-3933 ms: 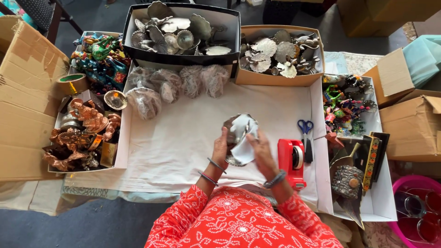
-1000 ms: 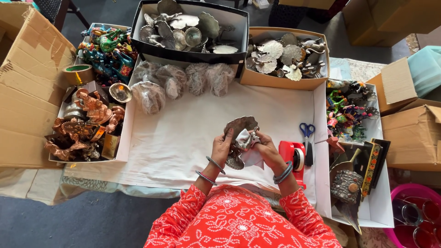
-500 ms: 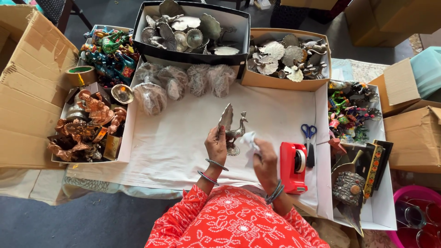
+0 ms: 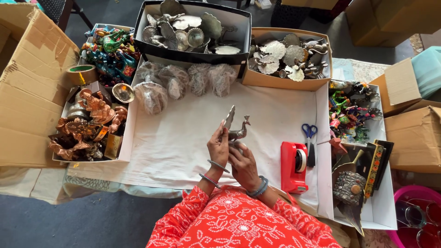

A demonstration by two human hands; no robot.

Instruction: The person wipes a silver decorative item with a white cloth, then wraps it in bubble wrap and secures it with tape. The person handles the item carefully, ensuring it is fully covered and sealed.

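A small silver metal peacock figure (image 4: 236,127) stands upright above the white paper sheet (image 4: 183,138), gripped between both hands. My left hand (image 4: 217,146) clasps its fanned tail from the left. Under and behind its base sits my right hand (image 4: 243,166), fingers curled around the bottom. The bird's head points right. No wrapping covers it.
Wrapped bundles (image 4: 183,82) lie at the sheet's far edge. Behind stand a black box (image 4: 195,27) and a tan box (image 4: 287,57) of silver figures. Copper figures (image 4: 87,124) and coloured ones (image 4: 108,46) sit left. A red tape dispenser (image 4: 294,166), blue scissors (image 4: 309,138) and trays sit right.
The white wrapping that covered the figure has come off. The bare peacock now stands upright in both hands, and my right hand has moved under its base.
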